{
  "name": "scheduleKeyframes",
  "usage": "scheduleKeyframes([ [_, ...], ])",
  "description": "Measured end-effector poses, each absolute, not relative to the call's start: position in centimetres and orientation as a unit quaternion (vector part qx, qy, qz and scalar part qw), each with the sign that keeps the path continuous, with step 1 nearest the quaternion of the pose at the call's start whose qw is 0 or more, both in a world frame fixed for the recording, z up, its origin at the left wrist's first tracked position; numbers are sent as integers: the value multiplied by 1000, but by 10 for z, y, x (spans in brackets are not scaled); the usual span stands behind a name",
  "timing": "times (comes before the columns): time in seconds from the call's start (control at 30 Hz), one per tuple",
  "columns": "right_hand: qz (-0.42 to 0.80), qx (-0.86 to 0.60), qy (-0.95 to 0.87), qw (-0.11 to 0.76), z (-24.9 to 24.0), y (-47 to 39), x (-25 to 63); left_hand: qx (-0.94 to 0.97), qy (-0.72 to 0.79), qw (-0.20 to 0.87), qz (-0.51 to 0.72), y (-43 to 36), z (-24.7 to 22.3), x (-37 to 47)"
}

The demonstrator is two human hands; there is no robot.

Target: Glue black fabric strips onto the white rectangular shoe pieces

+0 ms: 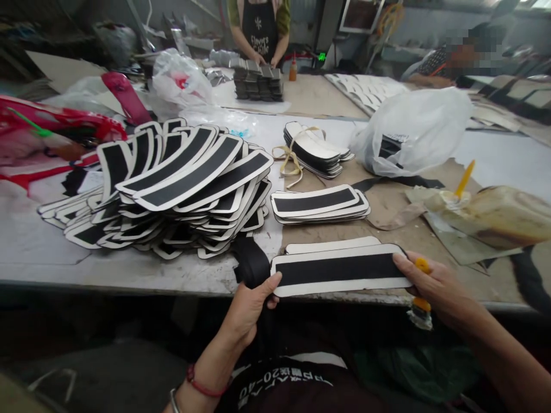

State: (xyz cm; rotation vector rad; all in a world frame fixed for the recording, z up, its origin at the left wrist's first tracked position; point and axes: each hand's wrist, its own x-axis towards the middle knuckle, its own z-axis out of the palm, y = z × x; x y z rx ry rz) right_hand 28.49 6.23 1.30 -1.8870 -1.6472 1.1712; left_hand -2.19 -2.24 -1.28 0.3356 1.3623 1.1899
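Observation:
A long white-edged piece with a black strip (340,271) is held level at the table's front edge. My left hand (249,304) pinches its left end, thumb on top. At the right end, my right hand (430,281) grips it with the thumb on top and also holds a yellow-handled brush (422,304), bristles down. A black band (251,261) lies beside my left hand. Just behind the held piece, another white piece (331,245) shows partly. Farther back is a short stack of similar pieces (318,201).
A large heap of pieces (185,178) covers the left. Behind are a tied stack (316,143) and a plastic bag (417,132). At right lies a glue container (508,215) with a yellow stick. A person (258,28) handles stacked pieces across the table; another is at back right.

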Motion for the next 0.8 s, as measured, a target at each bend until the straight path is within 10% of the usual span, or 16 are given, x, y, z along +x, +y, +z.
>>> scheduleKeyframes([
  [0.8,684,-514,-375,357,19,77,267,65,567,649,503,-2,7,-25],
])
